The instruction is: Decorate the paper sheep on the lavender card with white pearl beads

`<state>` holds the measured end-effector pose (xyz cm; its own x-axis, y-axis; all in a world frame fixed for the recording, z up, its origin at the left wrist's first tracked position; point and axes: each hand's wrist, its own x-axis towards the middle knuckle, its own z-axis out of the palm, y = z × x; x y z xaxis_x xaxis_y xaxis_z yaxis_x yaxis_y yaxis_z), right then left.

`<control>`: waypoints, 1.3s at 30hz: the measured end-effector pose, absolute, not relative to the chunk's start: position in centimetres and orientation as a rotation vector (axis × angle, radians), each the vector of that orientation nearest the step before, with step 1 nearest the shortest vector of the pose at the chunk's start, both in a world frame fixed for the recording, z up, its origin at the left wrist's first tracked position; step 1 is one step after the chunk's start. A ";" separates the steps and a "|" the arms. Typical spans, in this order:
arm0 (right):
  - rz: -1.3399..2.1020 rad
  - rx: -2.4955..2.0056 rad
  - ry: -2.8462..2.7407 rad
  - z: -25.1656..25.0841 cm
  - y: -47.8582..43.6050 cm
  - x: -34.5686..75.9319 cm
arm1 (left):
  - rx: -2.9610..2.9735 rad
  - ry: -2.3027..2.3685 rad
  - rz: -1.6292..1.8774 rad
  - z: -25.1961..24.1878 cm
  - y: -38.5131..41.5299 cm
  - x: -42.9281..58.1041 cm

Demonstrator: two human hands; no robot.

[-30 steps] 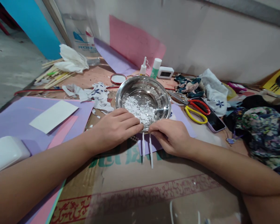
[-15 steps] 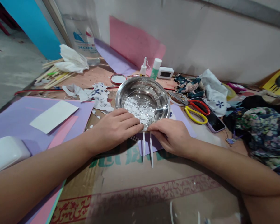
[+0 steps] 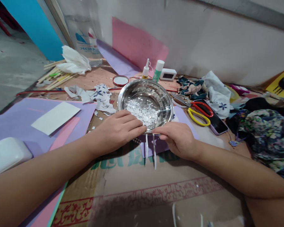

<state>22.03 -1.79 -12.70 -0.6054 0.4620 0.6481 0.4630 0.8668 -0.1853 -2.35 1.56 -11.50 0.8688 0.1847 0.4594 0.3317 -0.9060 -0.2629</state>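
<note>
A steel bowl (image 3: 164, 101) holding several small white discs (image 3: 142, 113) stands in the middle of the table. Just in front of it my left hand (image 3: 118, 130) lies with its fingers together, their tips pressing down at the top of two thin white paper strips (image 3: 150, 149). My right hand (image 3: 177, 138) meets it from the right, thumb and fingers pinched on the same strip ends. The strips run toward me over a purple paper piece (image 3: 159, 146) and the cardboard.
Red and yellow scissors (image 3: 198, 112) and a phone (image 3: 217, 123) lie right of the bowl. Glue bottles (image 3: 145, 67) stand behind it, with fabric scraps (image 3: 262, 126) at right. Purple and pink sheets (image 3: 21, 119) and a white device (image 3: 7, 154) lie left.
My right hand's fingers have shifted slightly along the strip tops; the view has dropped a little. The left hand stays put.
</note>
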 end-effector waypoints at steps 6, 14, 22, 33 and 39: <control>0.088 -0.574 -2.224 -12.5 -2.0 22.2 | -2.712 -0.384 -0.620 -11.6 1.5 -2.4; 0.254 -0.445 -2.215 -12.1 -1.8 22.2 | -2.715 -0.391 -0.609 -11.5 1.6 -2.4; 0.314 -0.482 -2.214 -12.2 -1.7 22.1 | -2.709 -0.378 -0.636 -11.5 1.6 -2.4; 0.329 -0.492 -2.212 -12.3 -1.7 21.9 | -2.698 -0.390 -0.592 -11.5 1.5 -2.4; 0.065 -0.622 -2.197 -12.5 -1.6 21.6 | -2.694 -0.384 -0.607 -11.5 1.5 -2.4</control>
